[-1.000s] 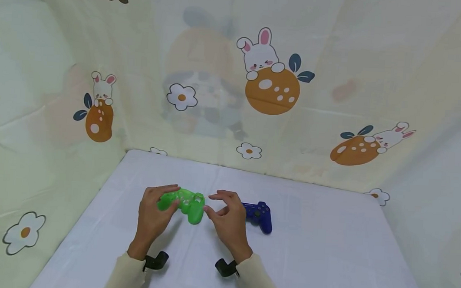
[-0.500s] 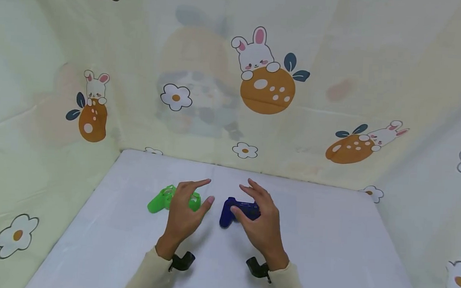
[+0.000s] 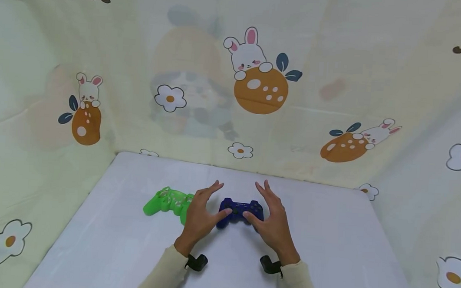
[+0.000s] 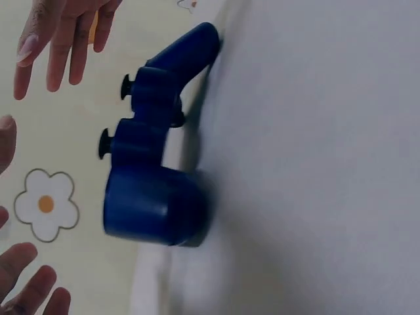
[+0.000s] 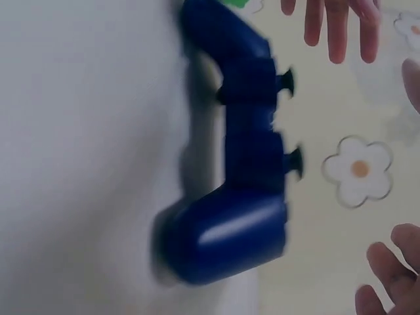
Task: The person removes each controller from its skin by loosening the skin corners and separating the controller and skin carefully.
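A dark blue game controller [image 3: 241, 206] lies on the white table between the two hands. In the left wrist view the controller [image 4: 154, 203] shows its two black thumbsticks pointing toward the patterned backdrop. My left hand [image 3: 201, 214] hovers at its left side, fingers spread and thumb over its near left part. On the other side, my right hand [image 3: 274, 220] mirrors this, thumb over the near right part. Both wrist views show the fingers apart from the controller. Left of the left hand rests a bright green controller-shaped cover [image 3: 166, 201] with cut-outs, its right end partly hidden.
The white table [image 3: 327, 244] meets a cream fabric backdrop [image 3: 199, 133] printed with rabbits, oranges and flowers behind and at both sides. A black wrist camera [image 3: 197, 262] is strapped on the left wrist, another camera [image 3: 270, 265] on the right.
Both hands have moved right, from around the green cover to the blue controller. The green cover was between the hands one second ago and now lies on the table. The view has shifted slightly right.
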### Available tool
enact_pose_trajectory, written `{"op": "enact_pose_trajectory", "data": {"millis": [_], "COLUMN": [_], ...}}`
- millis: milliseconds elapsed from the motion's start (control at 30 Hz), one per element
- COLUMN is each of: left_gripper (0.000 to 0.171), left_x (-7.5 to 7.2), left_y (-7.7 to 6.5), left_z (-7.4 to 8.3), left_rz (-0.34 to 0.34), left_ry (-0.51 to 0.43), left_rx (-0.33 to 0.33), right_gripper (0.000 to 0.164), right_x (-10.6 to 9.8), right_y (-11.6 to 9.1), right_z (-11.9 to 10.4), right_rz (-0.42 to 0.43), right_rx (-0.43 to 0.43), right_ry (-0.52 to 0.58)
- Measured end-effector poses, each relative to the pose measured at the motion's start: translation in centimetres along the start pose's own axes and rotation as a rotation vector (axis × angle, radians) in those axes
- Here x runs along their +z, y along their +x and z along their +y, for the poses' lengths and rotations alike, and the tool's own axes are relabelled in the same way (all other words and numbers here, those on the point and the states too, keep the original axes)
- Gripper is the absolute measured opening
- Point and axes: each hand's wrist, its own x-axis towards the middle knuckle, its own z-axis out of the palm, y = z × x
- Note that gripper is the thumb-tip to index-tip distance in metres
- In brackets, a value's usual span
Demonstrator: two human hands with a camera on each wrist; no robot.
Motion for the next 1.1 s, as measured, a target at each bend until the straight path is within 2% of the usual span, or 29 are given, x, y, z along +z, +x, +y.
{"op": "enact_pose_trajectory", "data": {"millis": [133,300,533,667,800,1000,1100], "left_gripper": [0.083,0.086,0.085,0.082,0.078,0.070,0.067], "left_x": [0.9,1.9,2.7,3.1,3.2,3.2,3.1], "left_y": [-0.4,-0.8,-0.9,-1.0,-0.9,-0.7,-0.7], "left_z": [-0.5,-1.0,-1.6,-1.8,-1.7,-1.6,-1.5], "left_rz": [-0.063,-0.112,-0.117,-0.112,-0.130,-0.140,-0.141], "left_ry": [-0.013,-0.038,-0.035,-0.018,-0.040,-0.069,-0.077], "left_rx": [-0.040,-0.041,-0.047,-0.050,-0.067,-0.092,-0.117], "right_gripper": [0.096,0.102,0.105,0.101,0.096,0.079,0.072], "right_x": [0.3,0.9,1.6,1.8,1.8,1.8,1.7], "right_y": [0.0,-0.1,0.0,-0.2,-0.3,-0.1,-0.1], "right_z": [1.5,3.3,4.9,5.2,5.2,5.5,5.6], "right_rz": [-0.058,-0.114,-0.162,-0.163,-0.159,-0.156,-0.169], "right_rx": [0.056,0.114,0.153,0.174,0.167,0.125,0.126], "right_ry": [-0.013,-0.024,0.017,0.021,0.045,0.038,0.068]}}
